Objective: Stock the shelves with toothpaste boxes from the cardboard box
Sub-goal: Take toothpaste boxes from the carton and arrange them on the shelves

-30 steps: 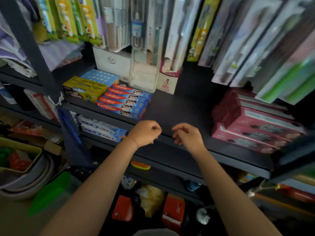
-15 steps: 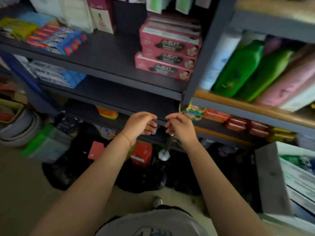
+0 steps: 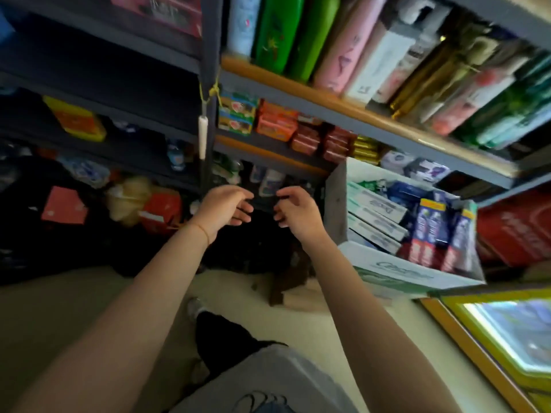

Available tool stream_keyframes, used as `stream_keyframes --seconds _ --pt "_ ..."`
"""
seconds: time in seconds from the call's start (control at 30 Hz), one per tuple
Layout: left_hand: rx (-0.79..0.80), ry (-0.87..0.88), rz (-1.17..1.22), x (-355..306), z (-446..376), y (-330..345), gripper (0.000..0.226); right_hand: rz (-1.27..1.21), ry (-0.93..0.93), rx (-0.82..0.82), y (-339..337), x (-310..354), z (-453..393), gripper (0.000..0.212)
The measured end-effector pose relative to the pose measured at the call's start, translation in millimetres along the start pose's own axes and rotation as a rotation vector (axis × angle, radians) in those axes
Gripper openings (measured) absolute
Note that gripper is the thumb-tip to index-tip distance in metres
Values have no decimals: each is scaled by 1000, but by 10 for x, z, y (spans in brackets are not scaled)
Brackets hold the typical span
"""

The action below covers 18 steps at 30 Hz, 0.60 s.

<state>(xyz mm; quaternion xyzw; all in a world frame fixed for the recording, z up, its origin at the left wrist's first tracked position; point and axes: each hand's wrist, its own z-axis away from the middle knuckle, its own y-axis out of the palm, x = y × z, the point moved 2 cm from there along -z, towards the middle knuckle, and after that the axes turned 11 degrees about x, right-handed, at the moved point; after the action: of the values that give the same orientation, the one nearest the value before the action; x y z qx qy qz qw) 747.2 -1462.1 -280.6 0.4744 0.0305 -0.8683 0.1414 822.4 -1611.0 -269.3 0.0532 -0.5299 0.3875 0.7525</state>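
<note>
An open cardboard box [image 3: 393,272] stands on the floor at the right, below the shelves. Inside it lie white and green toothpaste boxes [image 3: 376,214] and upright blue and red toothpaste boxes [image 3: 429,231]. My left hand [image 3: 223,208] and my right hand [image 3: 295,213] hover side by side in mid-air, left of the box, with loosely curled fingers and nothing in them. The dark metal shelf [image 3: 98,64] at the upper left carries pink boxes [image 3: 161,10] at its top edge.
A shelf post [image 3: 208,84] with a hanging white handle rises above my hands. Bottles [image 3: 298,34] fill the wooden shelf at upper right, soap packs [image 3: 277,122] the one below. Dark bags and red packets [image 3: 64,205] crowd the floor at left. A yellow-framed case [image 3: 507,338] stands at lower right.
My view has swung right and down, away from the toothpaste shelf, bringing the cardboard box into sight. Both hands stayed together and empty, their fingers loosened.
</note>
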Motion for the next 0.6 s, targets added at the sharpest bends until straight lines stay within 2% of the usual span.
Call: stream_keyframes --seconds 0.13,0.27,0.47,0.6 --pt "56 -32 47 278 207 621 16 112 37 -101 -480 -428 465 17" --pt "66 -5 26 287 286 1086 17 171 11 -158 -978 -647 670 19" --pt "50 48 -33 78 33 1879 17 246 -13 -222 -1855 -978 637 29" --pt "61 50 -34 -58 -296 2640 15 372 -16 -350 -2707 -1301 516 39"
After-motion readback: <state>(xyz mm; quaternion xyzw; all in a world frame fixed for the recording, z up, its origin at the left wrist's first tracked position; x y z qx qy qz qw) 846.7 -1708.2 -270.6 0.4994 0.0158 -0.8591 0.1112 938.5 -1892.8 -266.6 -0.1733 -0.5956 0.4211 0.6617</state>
